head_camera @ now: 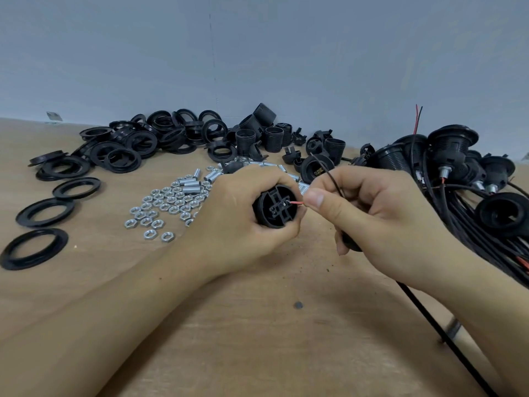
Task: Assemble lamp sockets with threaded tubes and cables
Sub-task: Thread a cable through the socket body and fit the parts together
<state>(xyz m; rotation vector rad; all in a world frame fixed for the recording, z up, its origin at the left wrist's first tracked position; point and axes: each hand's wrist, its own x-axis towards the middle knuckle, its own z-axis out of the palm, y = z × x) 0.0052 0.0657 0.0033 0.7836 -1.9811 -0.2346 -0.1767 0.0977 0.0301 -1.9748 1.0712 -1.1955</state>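
Note:
My left hand (237,222) grips a black lamp socket body (276,207) above the table, its terminal end facing me. A short red wire (296,202) reaches into the socket's terminal block. My right hand (375,216) pinches that red wire between thumb and forefinger. A thin black wire (329,174) loops up over the right fingers. The black cable (435,325) runs from under my right hand toward the lower right edge of the table.
Silver hex nuts (160,207) and short threaded tubes (190,184) lie scattered left of my hands. Black rings (45,212) spread over the left; socket shells (272,136) are piled at the back. Assembled sockets with cables (458,164) are heaped at the right on the wooden table (257,325).

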